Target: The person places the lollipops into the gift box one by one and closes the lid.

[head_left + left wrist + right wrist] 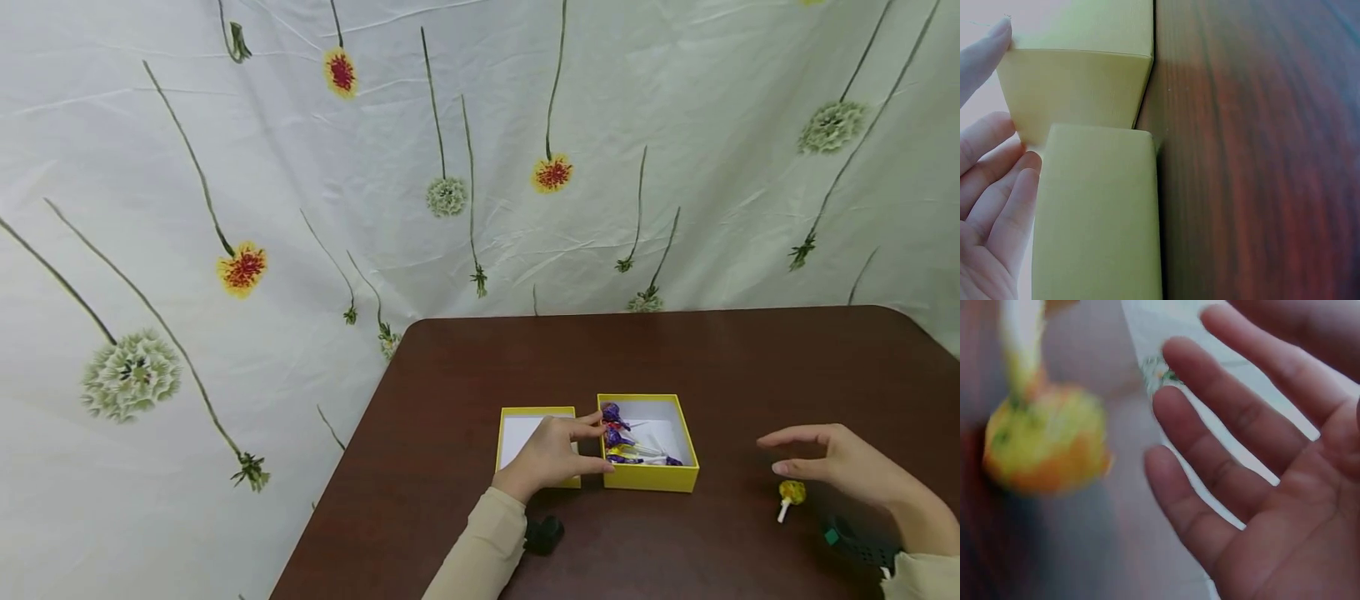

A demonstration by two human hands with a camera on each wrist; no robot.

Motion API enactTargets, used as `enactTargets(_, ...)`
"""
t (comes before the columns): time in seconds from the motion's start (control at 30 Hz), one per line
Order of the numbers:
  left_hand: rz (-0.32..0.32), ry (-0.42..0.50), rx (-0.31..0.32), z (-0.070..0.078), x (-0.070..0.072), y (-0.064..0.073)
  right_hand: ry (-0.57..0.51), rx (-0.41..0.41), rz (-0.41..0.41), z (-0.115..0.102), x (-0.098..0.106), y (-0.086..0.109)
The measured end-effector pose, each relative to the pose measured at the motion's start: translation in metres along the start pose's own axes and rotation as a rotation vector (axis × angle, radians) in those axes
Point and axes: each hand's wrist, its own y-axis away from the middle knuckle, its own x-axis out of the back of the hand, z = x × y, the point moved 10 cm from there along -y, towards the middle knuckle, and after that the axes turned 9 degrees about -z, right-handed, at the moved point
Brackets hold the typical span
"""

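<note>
A yellow box (651, 477) with a white inside holds several purple-wrapped lollipops (615, 436), heads toward its left wall. My left hand (553, 454) reaches over the box lid (519, 432), its thumb and fingertips touching the box's left side and front-left corner. In the left wrist view, the thumb tip rests at the edge of the box (1075, 90), and the fingers lie fairly straight beside its wall. At the right, my right hand (855, 467) hovers with fingers apart and nothing held. Below its thumb lies a yellow lollipop (792, 492), blurred in the right wrist view.
The dark brown table (720, 358) has rounded far corners. Behind it hangs a pale cloth (487, 225) printed with flowers. A black device sits at each wrist; the left one (544, 535) is near the lid's front edge.
</note>
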Motion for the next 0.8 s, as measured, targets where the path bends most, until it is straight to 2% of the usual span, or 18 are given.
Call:
enactTargets(0.1,0.001,0.006,-0.001,0.0,0.001,0.001,-0.054,0.064,-0.074,0.011,-0.006,0.003)
enactTargets(0.27,-0.007,0.034,0.012,-0.002,0.0,0.0,-0.134,0.15,-0.139,0.023,-0.01,0.008)
enactTargets(0.47,-0.008,0.058,0.018,-0.002,0.002,-0.001,-0.343,0.211,-0.31,0.027,-0.021,0.011)
enactTargets(0.57,-0.01,0.055,0.022,-0.003,0.002,-0.002,-0.409,0.241,-0.375,0.025,-0.026,0.012)
enactTargets(0.67,-0.011,0.063,0.028,-0.004,0.0,-0.001,-0.436,0.269,-0.416,0.023,-0.029,0.012)
enactTargets(0.8,-0.007,0.069,0.029,-0.004,0.0,-0.001,-0.434,0.284,-0.42,0.023,-0.03,0.013)
